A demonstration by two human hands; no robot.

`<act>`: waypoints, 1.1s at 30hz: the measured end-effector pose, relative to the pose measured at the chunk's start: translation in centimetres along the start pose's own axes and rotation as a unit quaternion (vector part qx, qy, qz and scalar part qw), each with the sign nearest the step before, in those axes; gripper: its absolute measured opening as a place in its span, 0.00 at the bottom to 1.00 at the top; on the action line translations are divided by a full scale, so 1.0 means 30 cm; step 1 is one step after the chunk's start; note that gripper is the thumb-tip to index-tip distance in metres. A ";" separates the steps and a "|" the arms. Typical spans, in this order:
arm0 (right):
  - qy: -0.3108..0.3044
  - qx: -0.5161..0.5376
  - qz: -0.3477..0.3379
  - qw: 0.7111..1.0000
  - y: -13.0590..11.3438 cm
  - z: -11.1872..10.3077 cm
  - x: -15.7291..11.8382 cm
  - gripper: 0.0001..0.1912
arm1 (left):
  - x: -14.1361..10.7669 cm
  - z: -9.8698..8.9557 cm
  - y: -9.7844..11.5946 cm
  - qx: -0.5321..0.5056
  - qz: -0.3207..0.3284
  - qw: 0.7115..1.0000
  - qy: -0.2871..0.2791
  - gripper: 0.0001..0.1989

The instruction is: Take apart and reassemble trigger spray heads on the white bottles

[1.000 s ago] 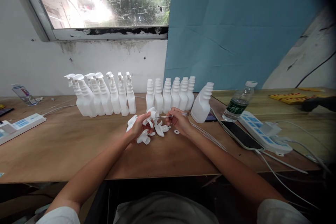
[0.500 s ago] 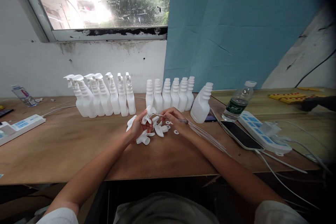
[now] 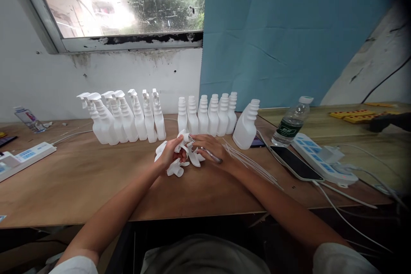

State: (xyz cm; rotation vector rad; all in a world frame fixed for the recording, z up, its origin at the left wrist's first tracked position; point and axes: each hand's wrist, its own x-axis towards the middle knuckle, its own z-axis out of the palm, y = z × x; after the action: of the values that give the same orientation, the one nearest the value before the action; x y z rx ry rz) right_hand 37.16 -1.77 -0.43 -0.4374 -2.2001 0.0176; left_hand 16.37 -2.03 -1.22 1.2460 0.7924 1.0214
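Toward the left edge of the surface [image 3: 96,188] lies a power strip [image 3: 32,153]. Next, spray bottles [image 3: 128,126] with heads fitted stand near the back edge. Midway to the front edge, the left hand's [image 3: 169,153] grip is closed on a white sprayer head [image 3: 185,138], loose heads [image 3: 175,168] beside it. The right hand [image 3: 216,149] grips a metal tool [image 3: 211,154]; from here I can't quite tell whether its tip touches the sprayer head. Open-necked bottles [image 3: 203,122] stand behind, thin tubes [image 3: 257,165] lie rightward.
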 end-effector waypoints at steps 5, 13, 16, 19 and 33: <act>0.076 0.091 0.113 0.987 0.021 -0.047 -0.003 0.16 | -0.002 -0.030 0.030 0.220 0.071 0.969 0.083 0.26; -0.095 0.161 0.353 0.917 0.137 -0.093 -0.041 0.33 | -0.009 -0.063 0.057 0.624 0.127 0.766 0.085 0.28; -0.112 0.162 0.365 0.910 0.139 -0.082 -0.044 0.35 | -0.005 -0.064 0.042 0.689 0.121 0.712 0.063 0.29; -0.083 0.201 0.372 0.902 0.137 -0.074 -0.045 0.36 | -0.007 -0.063 0.052 0.724 0.135 0.673 0.065 0.28; 0.057 0.270 0.376 0.884 0.121 -0.071 -0.005 0.37 | -0.400 0.345 -0.225 0.466 0.359 0.721 -0.366 0.10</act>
State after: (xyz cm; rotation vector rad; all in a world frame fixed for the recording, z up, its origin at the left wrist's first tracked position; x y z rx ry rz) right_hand 39.98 1.30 0.18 -0.9058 -1.6811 0.9719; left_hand 22.65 -17.10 -6.70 2.7631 0.0948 0.5275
